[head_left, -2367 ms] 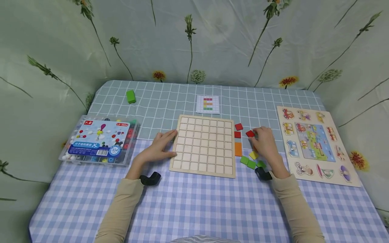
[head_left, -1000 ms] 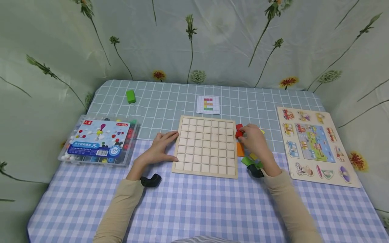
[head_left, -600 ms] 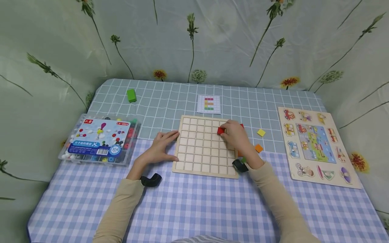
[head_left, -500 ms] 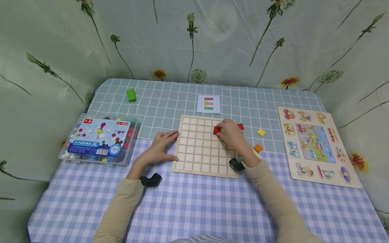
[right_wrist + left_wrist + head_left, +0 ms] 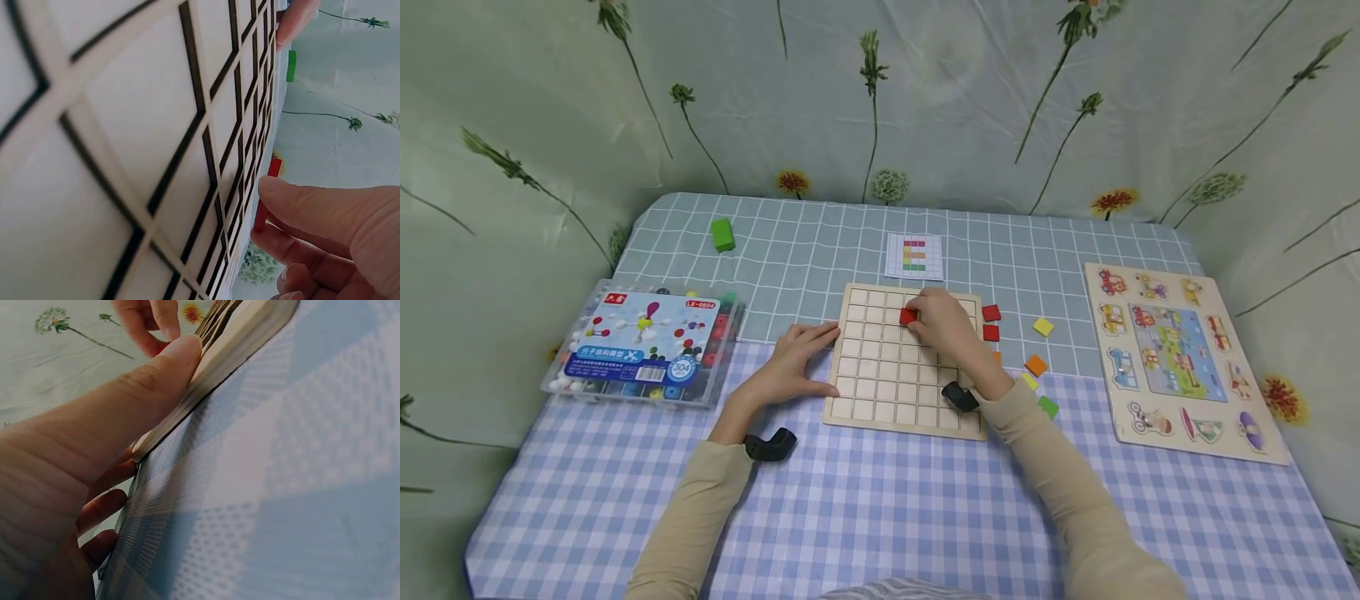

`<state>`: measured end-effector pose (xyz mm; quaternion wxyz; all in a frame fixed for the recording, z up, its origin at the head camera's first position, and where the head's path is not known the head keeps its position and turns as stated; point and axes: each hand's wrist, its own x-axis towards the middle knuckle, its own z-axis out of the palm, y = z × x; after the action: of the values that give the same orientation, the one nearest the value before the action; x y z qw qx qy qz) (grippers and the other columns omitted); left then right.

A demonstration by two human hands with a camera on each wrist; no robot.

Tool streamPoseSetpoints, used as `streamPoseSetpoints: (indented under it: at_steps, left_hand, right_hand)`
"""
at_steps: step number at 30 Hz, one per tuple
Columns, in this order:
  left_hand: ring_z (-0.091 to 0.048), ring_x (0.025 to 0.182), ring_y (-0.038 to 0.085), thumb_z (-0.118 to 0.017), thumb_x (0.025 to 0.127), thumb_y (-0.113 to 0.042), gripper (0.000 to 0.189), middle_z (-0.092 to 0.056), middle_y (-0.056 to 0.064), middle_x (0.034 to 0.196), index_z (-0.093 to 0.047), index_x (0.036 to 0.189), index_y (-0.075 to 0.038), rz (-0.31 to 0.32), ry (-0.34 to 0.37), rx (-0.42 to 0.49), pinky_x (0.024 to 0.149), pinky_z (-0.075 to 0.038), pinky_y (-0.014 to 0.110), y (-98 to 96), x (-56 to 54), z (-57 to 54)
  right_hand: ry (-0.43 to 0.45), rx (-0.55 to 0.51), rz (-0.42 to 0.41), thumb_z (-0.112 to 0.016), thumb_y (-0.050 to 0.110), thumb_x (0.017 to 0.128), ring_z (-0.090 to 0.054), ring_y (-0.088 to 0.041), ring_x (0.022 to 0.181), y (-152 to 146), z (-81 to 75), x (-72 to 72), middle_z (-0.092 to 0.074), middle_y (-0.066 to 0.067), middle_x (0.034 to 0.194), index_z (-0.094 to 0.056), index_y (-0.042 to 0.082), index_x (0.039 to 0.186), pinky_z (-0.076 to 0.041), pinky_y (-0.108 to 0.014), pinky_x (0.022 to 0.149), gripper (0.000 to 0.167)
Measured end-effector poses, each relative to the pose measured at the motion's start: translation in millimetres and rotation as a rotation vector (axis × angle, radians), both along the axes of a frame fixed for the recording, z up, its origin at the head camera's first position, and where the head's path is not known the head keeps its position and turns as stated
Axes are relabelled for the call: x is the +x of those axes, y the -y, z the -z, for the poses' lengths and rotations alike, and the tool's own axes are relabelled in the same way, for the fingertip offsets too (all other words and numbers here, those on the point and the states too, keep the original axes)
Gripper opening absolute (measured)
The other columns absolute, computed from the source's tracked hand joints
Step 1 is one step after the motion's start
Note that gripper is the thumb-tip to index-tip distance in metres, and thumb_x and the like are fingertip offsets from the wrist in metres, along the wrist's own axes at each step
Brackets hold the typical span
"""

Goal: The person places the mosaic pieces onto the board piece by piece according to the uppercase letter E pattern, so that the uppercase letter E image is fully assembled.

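Note:
In the head view a wooden grid board (image 5: 880, 367) lies in the middle of the table. My right hand (image 5: 947, 323) is over its upper part and pinches a red square tile (image 5: 907, 317) between thumb and fingertips. The right wrist view shows this red tile (image 5: 269, 194) held on edge, close to the grid. My left hand (image 5: 792, 364) touches the board's left edge with fairly straight fingers, the thumb lower down; in the left wrist view the thumb (image 5: 144, 387) presses the rim. Beyond the board stands a small pattern card (image 5: 914, 257) with coloured squares.
Right of the board lie red tiles (image 5: 991, 333), a yellow tile (image 5: 1042, 327), an orange tile (image 5: 1036, 365) and a green tile (image 5: 1048, 407). Further right is a picture puzzle board (image 5: 1187, 358). At left are a plastic case (image 5: 643, 342) of model parts and a green block (image 5: 722, 235).
My right hand has picked a red tile from beside the board and carried it leftward over the upper grid. The left hand has stayed at the board's left edge.

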<state>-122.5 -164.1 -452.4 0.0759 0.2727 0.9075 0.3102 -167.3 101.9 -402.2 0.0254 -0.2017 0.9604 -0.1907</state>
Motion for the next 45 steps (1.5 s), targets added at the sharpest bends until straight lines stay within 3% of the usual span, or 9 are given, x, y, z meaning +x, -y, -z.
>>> streamPoseSetpoints:
  at_steps: [9, 15, 23, 29, 37, 45]
  left_hand:
    - [-0.029, 0.13, 0.034, -0.08, 0.071, -0.037, 0.09, -0.036, 0.015, 0.149, -0.038, 0.143, -0.003, 0.014, 0.007, 0.07, 0.098, -0.02, 0.056, -0.3, 0.2, -0.4]
    - [-0.03, 0.127, 0.034, -0.076, 0.072, -0.05, 0.09, -0.039, 0.015, 0.147, -0.041, 0.142, -0.004, 0.019, -0.045, 0.124, 0.093, -0.021, 0.054, -1.8, 1.1, 0.3]
    - [-0.029, 0.13, 0.034, -0.082, 0.07, -0.031, 0.089, -0.037, 0.015, 0.149, -0.039, 0.142, -0.002, -0.009, 0.021, 0.073, 0.096, -0.021, 0.055, -4.2, 0.2, -1.1]
    - [-0.028, 0.131, 0.033, -0.083, 0.069, -0.03, 0.09, -0.036, 0.014, 0.149, -0.038, 0.143, -0.004, -0.015, 0.042, 0.065, 0.099, -0.02, 0.055, -4.6, 1.0, -3.1]
    - [-0.028, 0.132, 0.033, -0.083, 0.068, -0.029, 0.091, -0.035, 0.014, 0.15, -0.038, 0.143, -0.004, -0.019, 0.043, 0.072, 0.098, -0.02, 0.054, -3.5, 2.3, -3.8]
    - [-0.026, 0.133, 0.032, -0.083, 0.069, -0.029, 0.091, -0.034, 0.012, 0.151, -0.037, 0.144, -0.005, -0.031, 0.061, 0.061, 0.095, -0.022, 0.05, -1.3, 1.1, -1.9]
  right_hand:
    - [0.008, -0.014, -0.012, -0.067, 0.01, 0.084, -0.057, -0.024, 0.089, 7.5, 2.6, -5.3, -0.066, -0.012, 0.097, -0.071, 0.001, 0.104, -0.048, -0.035, 0.078, 0.022]
    - [0.031, -0.02, -0.017, -0.068, 0.009, 0.084, -0.057, -0.025, 0.09, 9.0, 5.3, -7.5, -0.066, -0.013, 0.098, -0.071, 0.001, 0.104, -0.049, -0.035, 0.077, 0.022]
    - [0.048, -0.01, -0.046, -0.07, 0.012, 0.083, -0.056, -0.023, 0.087, 11.7, 7.3, -11.5, -0.065, -0.013, 0.097, -0.071, 0.002, 0.107, -0.048, -0.033, 0.076, 0.026]
    - [0.043, -0.005, -0.064, -0.069, 0.012, 0.083, -0.055, -0.024, 0.085, 14.5, 7.3, -13.1, -0.064, -0.012, 0.096, -0.072, 0.002, 0.104, -0.046, -0.033, 0.074, 0.023]
    - [0.003, 0.021, -0.061, -0.067, 0.01, 0.084, -0.06, -0.026, 0.095, 9.6, 5.5, -11.3, -0.066, -0.012, 0.101, -0.071, 0.002, 0.106, -0.049, -0.035, 0.082, 0.024]
    - [0.005, 0.011, 0.005, -0.067, 0.009, 0.084, -0.059, -0.03, 0.106, -10.8, -0.2, -7.3, -0.066, -0.014, 0.11, -0.069, 0.0, 0.11, -0.049, -0.039, 0.088, 0.028]
